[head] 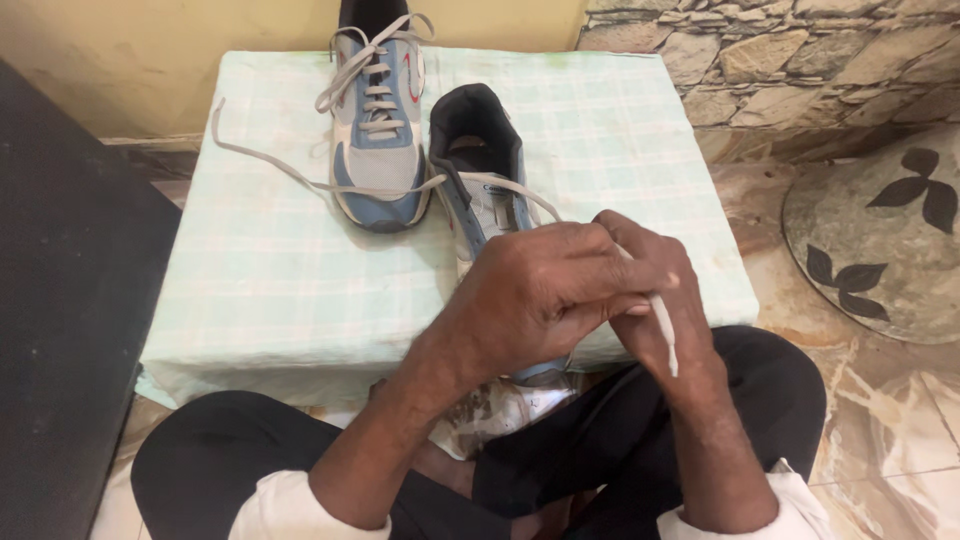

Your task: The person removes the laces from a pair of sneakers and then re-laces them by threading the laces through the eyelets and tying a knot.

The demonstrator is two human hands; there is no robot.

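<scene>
- The left hand [535, 290] sits just right of the frame's centre, fingers curled narrow and closed around a white shoelace [662, 325].
- The right hand [655, 290] lies against it on the right side, its fingers folded over the left hand's knuckles; whether they also pinch the lace is hidden.
- The free end of the lace pokes out from between the fingers of both hands and hangs down toward the lower right, ending over the black trouser leg [760, 390].
- From the fingers the lace runs up and left to the near shoe [480, 165], a grey and blue trainer with a black lining, whose front half is covered by the hands.
- The same lace continues left across the toe of a second shoe [378, 140], then trails on to the upper left, lying on the cloth.
- That second shoe stands in the upper middle of the frame, laced with loose loops at its top, just beside the near shoe.
- Both shoes rest on a low block covered with a pale green checked cloth [280, 280].
- Stone wall [780, 60] fills the upper right; a round leaf-patterned slab [880, 240] lies at the right edge.
</scene>
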